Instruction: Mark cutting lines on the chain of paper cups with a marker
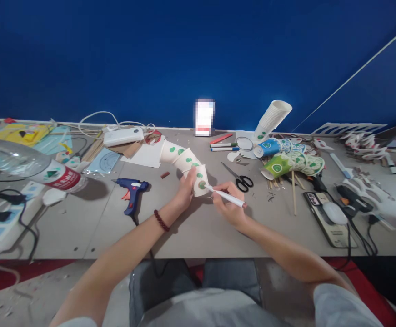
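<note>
A curved chain of white paper cups with green leaf prints lies across the middle of the table. My left hand is closed around its near cup, thumb on top. In my right hand is a white marker pen, gripped like a pencil, its tip at the green print on that near cup. Whether the tip touches the cup I cannot tell. Black-handled scissors lie just beyond my right hand. A blue glue gun rests left of my left hand.
A stack of paper cups leans at the back. Blue and green cup chains lie right, near a phone. A water bottle and power strip are left. Several markers lie behind the scissors. A blue wall closes the back.
</note>
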Available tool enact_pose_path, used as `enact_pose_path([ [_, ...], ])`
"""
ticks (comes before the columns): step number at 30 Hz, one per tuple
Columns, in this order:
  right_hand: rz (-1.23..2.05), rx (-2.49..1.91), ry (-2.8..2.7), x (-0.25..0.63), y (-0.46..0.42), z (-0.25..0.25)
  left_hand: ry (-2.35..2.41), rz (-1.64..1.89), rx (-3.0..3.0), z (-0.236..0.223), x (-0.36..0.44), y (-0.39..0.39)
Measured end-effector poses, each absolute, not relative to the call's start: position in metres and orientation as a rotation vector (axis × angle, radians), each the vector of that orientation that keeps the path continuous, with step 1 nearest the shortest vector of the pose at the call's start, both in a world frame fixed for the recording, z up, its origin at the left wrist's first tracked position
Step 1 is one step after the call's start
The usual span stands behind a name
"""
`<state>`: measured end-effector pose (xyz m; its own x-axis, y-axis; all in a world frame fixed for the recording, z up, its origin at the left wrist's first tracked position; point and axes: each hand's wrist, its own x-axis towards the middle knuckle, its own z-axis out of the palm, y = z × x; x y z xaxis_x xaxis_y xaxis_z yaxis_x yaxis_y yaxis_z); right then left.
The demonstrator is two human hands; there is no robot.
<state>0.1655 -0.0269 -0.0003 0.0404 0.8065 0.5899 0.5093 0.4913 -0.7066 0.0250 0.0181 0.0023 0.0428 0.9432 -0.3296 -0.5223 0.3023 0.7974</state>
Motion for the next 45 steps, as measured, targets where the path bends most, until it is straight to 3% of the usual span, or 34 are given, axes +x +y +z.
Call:
enact_pose_path([
  [45, 0.356, -1.169, -1.609, 0.1647, -0.0275, 0.0005, 0.965, 1.217, 0.562, 0.0007, 0.0257, 0.0188],
])
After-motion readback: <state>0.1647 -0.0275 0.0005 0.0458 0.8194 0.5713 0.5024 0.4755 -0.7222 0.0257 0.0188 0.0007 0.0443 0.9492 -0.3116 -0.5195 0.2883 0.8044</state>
